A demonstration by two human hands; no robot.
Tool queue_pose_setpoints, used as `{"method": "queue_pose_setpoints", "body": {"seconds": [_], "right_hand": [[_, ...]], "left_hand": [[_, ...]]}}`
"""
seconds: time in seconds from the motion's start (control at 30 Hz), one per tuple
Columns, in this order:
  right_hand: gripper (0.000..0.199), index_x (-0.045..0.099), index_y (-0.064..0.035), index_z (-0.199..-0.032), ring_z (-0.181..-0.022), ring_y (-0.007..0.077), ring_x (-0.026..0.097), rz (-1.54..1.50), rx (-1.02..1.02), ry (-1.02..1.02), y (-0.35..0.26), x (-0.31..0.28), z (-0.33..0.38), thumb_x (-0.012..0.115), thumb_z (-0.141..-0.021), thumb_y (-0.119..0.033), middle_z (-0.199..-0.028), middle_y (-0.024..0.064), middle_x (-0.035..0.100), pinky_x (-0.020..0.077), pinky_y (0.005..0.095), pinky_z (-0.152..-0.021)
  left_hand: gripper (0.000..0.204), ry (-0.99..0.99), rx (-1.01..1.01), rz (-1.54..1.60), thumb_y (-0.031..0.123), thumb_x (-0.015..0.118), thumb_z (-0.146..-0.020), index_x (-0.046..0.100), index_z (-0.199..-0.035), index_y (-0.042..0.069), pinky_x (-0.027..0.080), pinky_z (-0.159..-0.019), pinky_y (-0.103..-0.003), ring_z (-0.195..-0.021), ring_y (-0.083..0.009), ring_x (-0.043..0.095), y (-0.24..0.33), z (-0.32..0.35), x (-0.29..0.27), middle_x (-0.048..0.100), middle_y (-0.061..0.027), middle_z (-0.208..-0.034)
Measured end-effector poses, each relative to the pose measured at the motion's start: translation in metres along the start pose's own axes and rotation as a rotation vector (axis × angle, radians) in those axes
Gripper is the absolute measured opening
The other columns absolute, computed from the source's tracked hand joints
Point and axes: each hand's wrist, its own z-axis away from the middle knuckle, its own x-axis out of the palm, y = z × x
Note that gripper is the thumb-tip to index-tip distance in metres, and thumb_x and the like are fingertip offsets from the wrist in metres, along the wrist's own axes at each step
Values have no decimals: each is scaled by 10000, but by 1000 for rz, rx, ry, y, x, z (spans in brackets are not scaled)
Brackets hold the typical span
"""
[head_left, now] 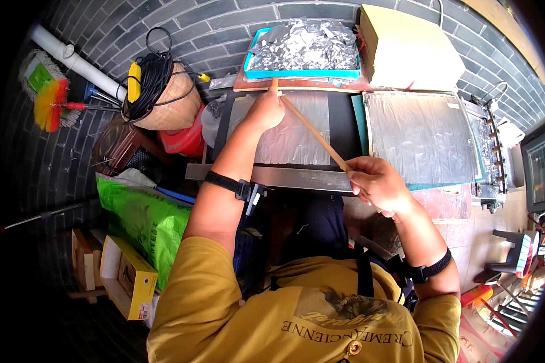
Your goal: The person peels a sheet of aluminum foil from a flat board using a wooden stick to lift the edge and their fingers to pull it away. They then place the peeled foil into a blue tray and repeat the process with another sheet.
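Observation:
A thin wooden stick (313, 132) runs slantwise over a silvery foil sheet (293, 145) lying on a dark board. My left hand (264, 111) grips the stick's far end near the blue tray. My right hand (376, 183) pinches its near end at the metal bar (284, 176) along the board's front edge. Both arms wear black wrist straps.
A blue tray (251, 60) full of crumpled foil scraps stands at the back, beside a cream box (406, 48). A second foil sheet (421, 136) lies to the right. To the left sit a woven basket with black cable (163, 97), a green bag (142, 224) and a yellow box (130, 278).

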Motion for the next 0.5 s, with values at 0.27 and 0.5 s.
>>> {"method": "queue_pose_setpoints", "body": {"seconds": [0.27,0.5], "right_hand": [[257,567,53,-1105,-444,66,419,-14,-22,9,5,-2,-5,521,-881,-64,-631,5,512,320,206,-399],[267,562,53,-1117,-435,66,418,30,-28,19,0,2,-7,520,-887,-74,-630,9,518,316,209,-391]], "left_hand": [[688,-18,-30,-22,97,437,-857,112,-1456,3,427,-958,-390,-1120,-358,545,3,1,-2,539,-223,-1252],[683,-22,-37,-29,92,440,-855,124,-1452,-10,420,-969,-383,-1131,-360,538,2,-1,-2,538,-226,-1253]]}}
